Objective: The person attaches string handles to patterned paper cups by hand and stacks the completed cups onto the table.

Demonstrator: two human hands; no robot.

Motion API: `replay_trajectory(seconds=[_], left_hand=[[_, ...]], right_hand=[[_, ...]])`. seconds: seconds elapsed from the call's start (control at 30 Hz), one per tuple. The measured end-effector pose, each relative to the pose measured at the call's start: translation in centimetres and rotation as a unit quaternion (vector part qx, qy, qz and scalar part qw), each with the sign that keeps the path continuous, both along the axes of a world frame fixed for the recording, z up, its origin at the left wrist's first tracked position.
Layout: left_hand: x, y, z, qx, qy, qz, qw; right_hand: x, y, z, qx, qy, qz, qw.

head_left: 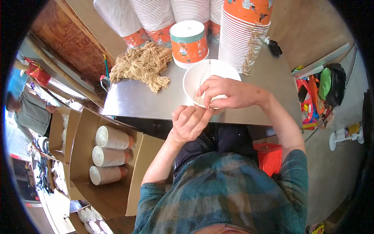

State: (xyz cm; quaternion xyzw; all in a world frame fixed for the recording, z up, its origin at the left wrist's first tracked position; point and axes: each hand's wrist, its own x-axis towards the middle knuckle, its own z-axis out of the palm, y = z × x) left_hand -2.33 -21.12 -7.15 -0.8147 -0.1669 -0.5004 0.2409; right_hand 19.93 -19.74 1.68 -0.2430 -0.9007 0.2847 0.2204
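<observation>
A white paper bucket (191,80) sits at the table's front edge, its open mouth toward me. A thin cord (205,74) runs from its far rim across the mouth to my fingers. My right hand (233,93) reaches over the near rim, fingers bent and pinched on the cord. Just below, my left hand (190,124) is closed at the near rim, fingertips meeting those of the right; what lies between them is hidden. Behind the bucket stands an upside-down orange bucket (189,48) with a green band. A heap of tan cords (142,65) lies to the left.
Tall stacks of nested buckets (239,43) line the back of the metal table (134,99); cords hang on the right one. A black object (274,48) lies beside it. At lower left, a cardboard box (134,171) holds wrapped bucket stacks (111,156). Another person (31,111) stands far left.
</observation>
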Motion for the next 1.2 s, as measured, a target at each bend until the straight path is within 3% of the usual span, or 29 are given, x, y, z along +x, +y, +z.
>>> replay_trajectory(seconds=[0.23,0.5,0.57,0.63,0.77,0.83,1.2], left_hand=[[1.2,-0.4,0.2,-0.135,-0.122,-0.086,0.980],[1.6,-1.8,-0.5,-0.280,-0.175,-0.099,0.939],[1.6,-2.3,-0.6,-0.316,-0.190,-0.106,0.924],[1.5,-2.7,-0.6,-0.405,-0.228,-0.122,0.877],[1.5,-3.0,-0.6,-0.460,-0.258,-0.143,0.837],[1.5,-3.2,-0.8,-0.522,-0.291,-0.170,0.783],[0.7,-4.1,-0.2,-0.580,-0.297,-0.165,0.740]], right_hand=[[0.1,-1.5,-0.5,-0.013,0.068,-0.103,0.992],[-0.4,-3.6,-0.8,-0.005,0.082,-0.180,0.980],[-0.6,-3.8,-1.3,0.139,0.086,-0.155,0.974],[-0.9,-4.5,-1.1,0.155,0.076,-0.186,0.967],[-2.0,-6.0,-1.6,0.243,0.056,-0.272,0.930],[-2.7,-6.8,-2.0,0.268,0.063,-0.285,0.918],[-4.7,-8.0,-4.8,0.436,0.039,-0.340,0.833]])
